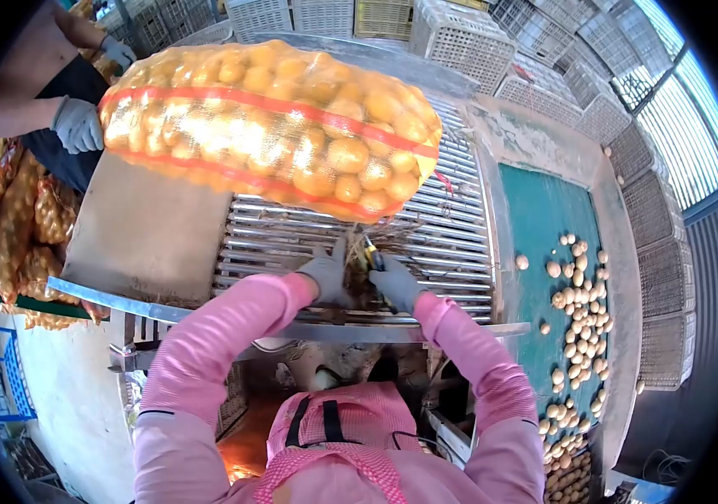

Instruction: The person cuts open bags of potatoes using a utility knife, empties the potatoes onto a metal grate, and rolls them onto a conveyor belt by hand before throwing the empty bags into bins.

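A large orange mesh bag of potatoes (266,126) with red stripes lies across the metal roller table (460,252), above both my hands. My left hand (325,270), in a grey glove, is closed beside a tuft of dry, straw-like debris (357,273) near the bag's lower edge; what its fingers hold is partly hidden. In my right hand (395,284), also gloved, is a small tool with a yellow and black handle (371,254), its tip pointing toward the bag. Another person's gloved hand (79,126) touches the bag's left end.
Loose potatoes (579,294) lie on a green surface (535,214) to the right. Filled mesh bags (14,218) are piled at left. Stacked plastic crates (460,42) line the back and right. A blue-edged metal rim (123,301) borders the table's near side.
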A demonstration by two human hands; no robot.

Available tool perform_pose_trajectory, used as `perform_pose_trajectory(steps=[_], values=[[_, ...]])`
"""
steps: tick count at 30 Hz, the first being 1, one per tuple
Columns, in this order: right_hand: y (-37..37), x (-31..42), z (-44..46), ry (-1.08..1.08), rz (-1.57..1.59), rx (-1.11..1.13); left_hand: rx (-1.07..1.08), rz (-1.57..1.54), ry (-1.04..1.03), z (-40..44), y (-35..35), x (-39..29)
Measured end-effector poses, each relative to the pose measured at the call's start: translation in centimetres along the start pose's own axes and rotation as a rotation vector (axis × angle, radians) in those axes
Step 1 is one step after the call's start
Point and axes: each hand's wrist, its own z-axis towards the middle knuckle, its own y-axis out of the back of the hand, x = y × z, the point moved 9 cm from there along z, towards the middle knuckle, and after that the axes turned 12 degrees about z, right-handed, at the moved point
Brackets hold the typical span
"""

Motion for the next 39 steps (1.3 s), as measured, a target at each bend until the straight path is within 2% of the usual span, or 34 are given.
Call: perform_pose_trajectory(steps=[1,3,5,6,7,9,11,12,14,15,17,19,20,21,22,23,25,26,27,28,29,30,31,32,33,34,35,36,37,39], values=[[-1.1,0.4,0.4,-0.047,0.056,0.066,-0.043,-0.029,-0.019,0.6,0.3,-0.7],[-2.2,0.0,1.7,0.004,0.116,0.100,-0.087,-0.156,-0.043,0.6,1.2,0.0],[-3.6,2.5,-0.9,-0.134,0.543,0.267,-0.134,-0.279,-0.060,-0.6,2.4,0.7],[-4.0,2.6,-1.4,-0.134,0.595,0.277,-0.137,-0.359,-0.097,-2.1,3.3,0.7],[-4.3,4.0,-2.8,-0.121,0.583,0.301,-0.137,-0.441,-0.131,-4.7,4.4,0.2],[-4.9,8.5,-5.4,0.044,0.418,0.356,-0.241,-0.485,-0.048,-9.4,6.3,1.6],[-6.4,14.5,-7.8,0.284,0.355,0.417,-0.550,-0.654,-0.214,-14.3,9.4,3.7],[-7.4,17.7,-9.8,0.331,0.307,0.470,-0.579,-0.662,-0.174,-16.8,9.8,4.8],[-10.2,22.4,-13.7,0.392,0.246,0.587,-0.900,-0.548,-0.205,-24.4,11.9,6.2],[-12.1,23.7,-15.4,0.408,0.212,0.658,-0.934,-0.550,-0.138,-27.2,11.3,6.9],[-17.0,24.7,-18.1,0.440,0.149,0.829,-1.192,-0.616,-0.098,-34.5,9.3,7.7],[-22.4,23.3,-21.1,0.389,-0.019,0.985,-1.305,-0.508,0.017,-39.6,3.8,8.9],[-24.5,24.7,-24.7,0.463,-0.093,1.097,-1.333,-0.708,0.072,-41.9,0.0,9.7],[-28.2,20.6,-24.7,0.215,0.014,1.231,-1.373,-0.912,0.118,-44.2,-3.7,9.8],[-30.6,19.5,-26.8,0.147,0.029,1.341,-1.416,-1.311,0.158,-45.9,-7.5,9.8],[-32.8,18.5,-28.9,0.070,0.043,1.439,-1.541,-1.309,0.222,-48.1,-11.1,10.0],[-36.3,16.4,-29.9,0.110,0.063,1.511,-1.653,-1.139,0.602,-52.8,-18.4,10.6],[-37.0,16.1,-30.6,0.019,0.141,1.529,-1.672,-1.072,0.894,-56.1,-21.7,10.3],[-37.5,15.9,-31.1,-0.033,0.199,1.576,-1.634,-1.061,1.019,-59.7,-23.1,9.5],[-37.8,15.4,-31.0,-0.083,0.184,1.589,-1.752,-1.069,1.239,-62.8,-27.6,8.5],[-37.8,15.0,-30.9,-0.130,0.167,1.593,-1.977,-1.336,1.247,-64.9,-31.8,6.9],[-37.6,14.4,-30.7,-0.205,0.165,1.606,-2.058,-1.303,1.363,-68.2,-31.9,4.1],[-37.3,13.5,-30.1,-0.282,0.174,1.600,-2.117,-0.962,1.664,-71.8,-37.9,1.4],[-37.1,13.0,-28.9,-0.302,0.162,1.589,-2.267,-1.039,1.658,-74.0,-38.6,-1.5],[-36.6,12.2,-28.1,-0.323,0.146,1.572,-2.237,-0.857,1.842,-77.5,-39.7,-5.2],[-36.2,11.4,-27.3,-0.399,0.242,1.625,-2.336,-0.919,1.893,-80.2,-42.9,-8.6],[-36.2,10.9,-27.1,-0.479,0.339,1.671,-2.499,-0.554,1.834,-83.4,-42.8,-11.7],[-35.4,11.5,-26.9,-0.404,0.147,1.450,-2.491,-0.426,1.937,-86.0,-44.7,-15.3],[-35.2,10.5,-25.6,-0.430,0.176,1.448,-2.556,-0.193,2.071,-88.6,-46.5,-18.7],[-35.6,8.8,-24.9,-0.766,0.522,1.661,-2.345,-0.213,2.404,-92.7,-52.7,-24.3]])
